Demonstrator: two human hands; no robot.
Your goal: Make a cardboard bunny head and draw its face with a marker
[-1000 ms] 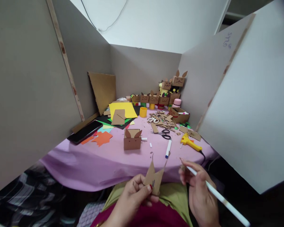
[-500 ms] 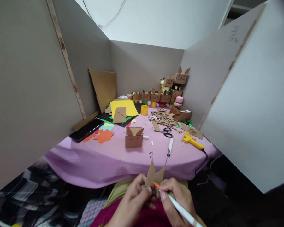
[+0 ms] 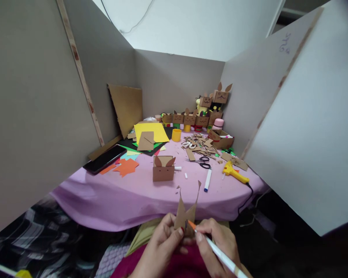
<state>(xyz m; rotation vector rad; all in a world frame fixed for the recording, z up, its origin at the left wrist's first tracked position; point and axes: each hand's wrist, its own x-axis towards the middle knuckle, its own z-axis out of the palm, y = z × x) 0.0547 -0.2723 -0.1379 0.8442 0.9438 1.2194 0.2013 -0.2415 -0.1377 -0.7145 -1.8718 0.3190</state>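
Note:
My left hand (image 3: 162, 247) pinches a small brown cardboard cutout with two pointed ears (image 3: 186, 210), held upright over my lap. My right hand (image 3: 220, 245) grips a white marker with an orange tip (image 3: 217, 251); the tip touches the lower front of the cutout, beside dark drawn lines. On the purple-covered table (image 3: 127, 200) just beyond stands a brown cardboard box with ears and a drawn face (image 3: 162, 169).
A white marker with a blue end (image 3: 207, 180), black scissors (image 3: 203, 162), a yellow glue gun (image 3: 234, 173) and cardboard scraps lie at the right. Coloured paper sheets (image 3: 149, 133), a phone (image 3: 104, 159) and several finished boxes (image 3: 197, 116) sit behind. Grey partition boards enclose the table.
My right hand swung in from the right and brought the marker tip onto the cutout. The cutout has since tilted and risen a little in my left hand.

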